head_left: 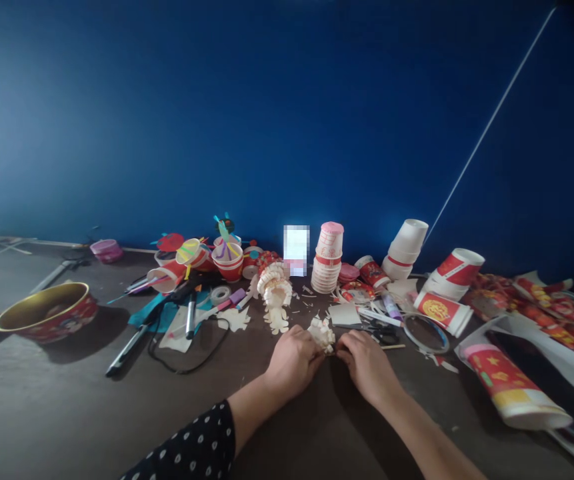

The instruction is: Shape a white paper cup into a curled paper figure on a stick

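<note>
Between my hands is a small piece of white cut paper [323, 333] with a ruffled, layered surface. My left hand [294, 357] is closed on its left side, the thumb and fingers pinching the lower edge. At its right edge the fingers of my right hand [367, 365] are curled in a pinch; the fingertips partly hide the contact. Just beyond my left hand lies a larger white paper craft [274, 290] with curled, fringed layers and a flat cut-out part toward me. Paper scraps lie around it.
A stack of paper cups [327, 263] stands behind my hands, with more white cups [405, 250] to the right. A roll of tape [425, 333], a red cup [517, 387] and a phone [541, 373] lie right. Markers [191, 315] and a gold-rimmed bowl [49, 317] are left.
</note>
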The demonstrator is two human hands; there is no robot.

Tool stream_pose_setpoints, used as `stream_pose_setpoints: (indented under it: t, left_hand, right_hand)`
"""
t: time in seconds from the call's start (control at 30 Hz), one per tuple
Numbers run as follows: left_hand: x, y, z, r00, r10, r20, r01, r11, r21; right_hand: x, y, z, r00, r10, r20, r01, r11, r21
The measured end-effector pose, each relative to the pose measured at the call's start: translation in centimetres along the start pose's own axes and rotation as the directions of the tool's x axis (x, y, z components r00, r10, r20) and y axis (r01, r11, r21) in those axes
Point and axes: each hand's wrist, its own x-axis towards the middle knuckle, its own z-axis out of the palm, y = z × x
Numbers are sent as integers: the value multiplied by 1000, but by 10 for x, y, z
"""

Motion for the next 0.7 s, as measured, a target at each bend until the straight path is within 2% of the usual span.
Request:
stream_pose_setpoints:
  t: [0.4, 0.7]
  left_hand:
    - [1, 1, -1, 1000, -17, 14, 16, 998, 61]
    - [0, 2, 0, 1000, -26, 4, 26, 998, 64]
  right_hand:
    - [3, 3, -3, 998, -64, 5, 63, 995, 75]
    - [1, 8, -15, 998, 42, 45, -42, 999, 1]
